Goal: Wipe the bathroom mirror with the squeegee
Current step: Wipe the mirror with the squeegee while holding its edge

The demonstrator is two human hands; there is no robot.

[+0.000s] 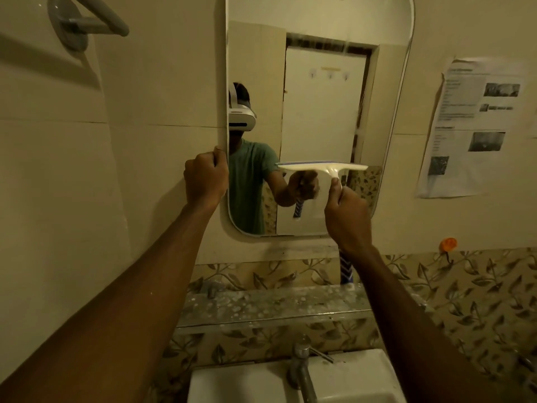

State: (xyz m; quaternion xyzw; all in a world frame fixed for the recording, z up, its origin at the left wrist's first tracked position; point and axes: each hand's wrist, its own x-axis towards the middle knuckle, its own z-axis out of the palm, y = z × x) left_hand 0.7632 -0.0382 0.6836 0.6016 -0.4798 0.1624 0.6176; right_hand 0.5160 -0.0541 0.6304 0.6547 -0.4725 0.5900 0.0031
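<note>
The tall bathroom mirror [319, 97] with rounded corners hangs on the tiled wall ahead. A white squeegee [322, 167] lies with its blade level against the lower half of the glass. My right hand [347, 216] is closed around its handle, whose blue-patterned end sticks out below my wrist. My left hand [205, 177] grips the mirror's left edge at about the same height. The glass reflects a person in a green shirt and a white door.
A glass shelf [261, 306] runs under the mirror, above a white sink [247, 382] with a metal tap [300, 367]. A printed paper sheet [473, 126] is stuck to the wall at right, an orange hook [448, 244] below it. A grey towel holder [84, 21] juts out top left.
</note>
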